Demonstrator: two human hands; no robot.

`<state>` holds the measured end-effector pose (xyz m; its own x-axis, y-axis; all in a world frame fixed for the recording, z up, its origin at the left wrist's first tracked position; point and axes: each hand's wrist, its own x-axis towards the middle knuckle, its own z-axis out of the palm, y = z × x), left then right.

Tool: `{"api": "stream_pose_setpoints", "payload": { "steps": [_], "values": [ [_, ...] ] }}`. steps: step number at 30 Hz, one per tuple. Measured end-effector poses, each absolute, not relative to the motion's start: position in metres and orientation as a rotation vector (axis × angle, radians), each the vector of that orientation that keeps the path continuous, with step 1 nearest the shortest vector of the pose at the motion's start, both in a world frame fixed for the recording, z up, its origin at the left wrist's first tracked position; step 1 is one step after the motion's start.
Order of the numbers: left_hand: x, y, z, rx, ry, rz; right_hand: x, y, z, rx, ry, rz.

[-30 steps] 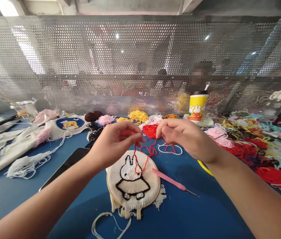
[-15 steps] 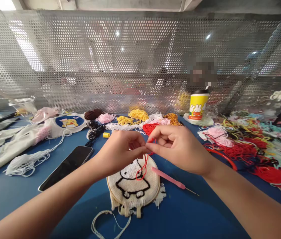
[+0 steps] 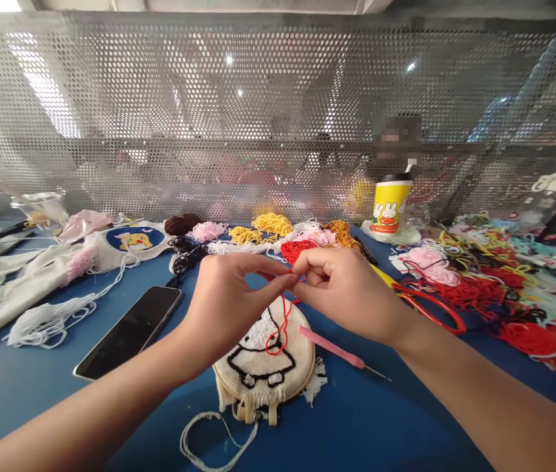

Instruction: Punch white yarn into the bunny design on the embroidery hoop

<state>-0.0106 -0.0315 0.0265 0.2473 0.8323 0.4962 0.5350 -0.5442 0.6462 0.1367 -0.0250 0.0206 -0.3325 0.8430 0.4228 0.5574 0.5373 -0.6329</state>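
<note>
My left hand (image 3: 238, 301) and my right hand (image 3: 349, 292) meet fingertip to fingertip above a round embroidery hoop (image 3: 282, 387). Both are closed in a pinch on red yarn (image 3: 284, 321), whose loop hangs down over the hoop. The stretched cream cloth carries a black-outlined figure with a white tufted head, partly hidden behind my left hand. A pink-handled punch needle (image 3: 334, 347) lies on the blue table just right of the hoop, its metal tip pointing to the lower right.
A black phone (image 3: 130, 334) lies at the left, near white yarn (image 3: 52, 321) and a blue round embroidery (image 3: 135, 239). Behind my hands are yellow yarn bundles (image 3: 273, 224). Red-handled scissors (image 3: 435, 308), tangled yarn (image 3: 479, 295) and a yellow cup (image 3: 391, 204) stand or lie right.
My left thumb has straightened and my left hand has opened a wider gap between thumb and fingers, its knuckles shifting left. The fingertips still meet. More of the scissors shows.
</note>
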Motion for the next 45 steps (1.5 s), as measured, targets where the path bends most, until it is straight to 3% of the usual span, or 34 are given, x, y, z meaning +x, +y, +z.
{"api": "stream_pose_setpoints", "payload": {
  "steps": [9,13,19,25,28,34,38,45],
  "values": [
    [-0.014,-0.025,0.026,2.294,1.385,1.076,0.152,-0.018,0.024,-1.365,-2.341,0.474],
    [-0.016,-0.022,0.025,2.166,1.210,1.020,0.163,-0.016,0.030,-1.376,-2.400,0.567],
    [-0.014,-0.020,0.021,2.049,1.035,0.938,0.165,-0.028,0.044,-1.357,-2.288,0.410],
    [-0.022,-0.010,0.012,2.456,1.116,0.377,0.170,-0.027,0.024,-1.644,-2.658,0.384],
    [-0.029,-0.006,0.003,2.550,1.152,0.203,0.169,-0.017,0.000,-1.704,-2.811,0.572],
    [-0.036,-0.001,-0.007,2.481,1.232,0.507,0.174,0.001,-0.013,-1.467,-2.785,0.858],
    [-0.027,-0.005,0.000,2.323,1.236,0.472,0.178,0.001,0.001,-1.325,-2.521,0.908],
    [0.004,-0.020,-0.012,1.608,0.760,0.487,0.162,-0.009,0.001,-1.153,-2.069,1.208]
  ]
}}
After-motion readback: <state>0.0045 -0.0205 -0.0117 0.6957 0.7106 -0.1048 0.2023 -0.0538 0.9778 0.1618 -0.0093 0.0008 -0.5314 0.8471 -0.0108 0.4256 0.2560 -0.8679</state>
